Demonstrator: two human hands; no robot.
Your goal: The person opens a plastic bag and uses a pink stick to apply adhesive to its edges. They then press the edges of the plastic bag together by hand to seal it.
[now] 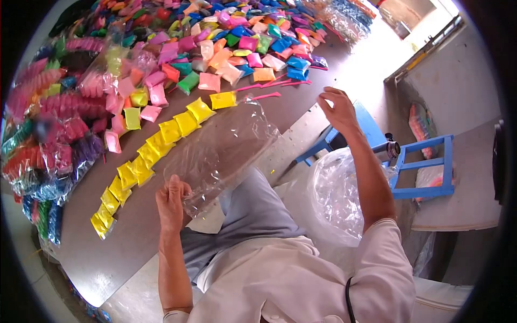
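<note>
**Clear bag [229, 145] gripped at one end by left hand [172, 199]**

The bag lies slantwise over the tabletop [145, 229], close to the edge nearest the person. Its long axis runs from the left hand, away and to the right; the far end points toward thin pink strips [267, 96], near which it stops. The film is creased and see-through.

A curved row of yellow packets [159, 145] runs along the bag's left side, from the near left part of the tabletop to just beside the bag's far end. Neighbouring packets touch or overlap. Beyond the row, a pile [247, 44] of mixed-colour packets covers the back of the tabletop; bundles [81, 132] of wrapped packets crowd the left side. These bound the bag's far and left sides. Off the edge, to the right, a large clear sack [336, 199] stands below the right forearm, beside a blue stool [371, 125].

The left hand is clamped on the bag's near end, thumb uppermost. The bag extends outward from that grip. The right hand [340, 110] is raised beyond the edge, well apart from the bag, fingers bent; whether its fingertips meet cannot be told.
</note>
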